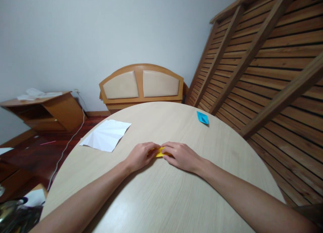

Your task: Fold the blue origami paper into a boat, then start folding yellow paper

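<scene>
A small folded piece of yellow paper [159,153] lies at the middle of the round table [161,199], mostly covered by my fingers. My left hand [143,155] grips its left end between thumb and curled fingers. From the other side, my right hand [180,155] holds the right end, its fingers bent over the paper. The two hands nearly meet at the fingertips. Only a narrow yellow strip shows between them, so the folded shape is hard to make out.
A creased white paper sheet [107,135] lies at the table's left. Folded blue paper [202,118] sits near the far right edge. Beyond stand a wooden headboard [139,83], slatted wooden panels [262,68] on the right and a low desk [58,108] on the left.
</scene>
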Tool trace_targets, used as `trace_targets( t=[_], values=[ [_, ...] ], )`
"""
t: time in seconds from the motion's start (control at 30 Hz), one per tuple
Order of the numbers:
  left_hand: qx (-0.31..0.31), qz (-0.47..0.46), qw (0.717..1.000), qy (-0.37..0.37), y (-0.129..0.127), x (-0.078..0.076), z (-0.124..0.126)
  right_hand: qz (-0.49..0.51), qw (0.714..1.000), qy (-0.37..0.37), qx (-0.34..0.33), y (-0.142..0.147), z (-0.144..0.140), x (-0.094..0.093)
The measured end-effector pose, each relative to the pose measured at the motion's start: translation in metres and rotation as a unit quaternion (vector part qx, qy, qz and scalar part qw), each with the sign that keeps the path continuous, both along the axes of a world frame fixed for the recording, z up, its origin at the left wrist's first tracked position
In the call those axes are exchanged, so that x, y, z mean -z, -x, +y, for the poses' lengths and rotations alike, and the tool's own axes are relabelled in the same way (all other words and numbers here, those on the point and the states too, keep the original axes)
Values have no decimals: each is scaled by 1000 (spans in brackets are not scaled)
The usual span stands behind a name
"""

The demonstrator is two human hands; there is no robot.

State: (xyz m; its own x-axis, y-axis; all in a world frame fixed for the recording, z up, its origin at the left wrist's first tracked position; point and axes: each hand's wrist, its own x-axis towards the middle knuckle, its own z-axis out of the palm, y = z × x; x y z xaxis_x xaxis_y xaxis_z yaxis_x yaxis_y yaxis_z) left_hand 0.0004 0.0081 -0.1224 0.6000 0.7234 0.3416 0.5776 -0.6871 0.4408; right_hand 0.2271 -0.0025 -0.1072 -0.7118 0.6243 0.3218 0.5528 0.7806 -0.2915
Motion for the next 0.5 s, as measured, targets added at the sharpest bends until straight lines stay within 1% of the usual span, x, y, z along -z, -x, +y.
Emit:
trace_targets(
  t=[0.23, 0.37, 0.5],
  values=[
    [-17, -61, 997, 43, -4, -6, -4, 10, 1000, -15, 15, -2, 2, 3],
    [-21, -69, 996, 59, -6, -9, -5, 36, 999, -1, 21, -3, 3, 3],
    [-33, -64, 996, 57, -6, -9, -5, 61, 998, 11, 23, -2, 3, 3]
  ],
)
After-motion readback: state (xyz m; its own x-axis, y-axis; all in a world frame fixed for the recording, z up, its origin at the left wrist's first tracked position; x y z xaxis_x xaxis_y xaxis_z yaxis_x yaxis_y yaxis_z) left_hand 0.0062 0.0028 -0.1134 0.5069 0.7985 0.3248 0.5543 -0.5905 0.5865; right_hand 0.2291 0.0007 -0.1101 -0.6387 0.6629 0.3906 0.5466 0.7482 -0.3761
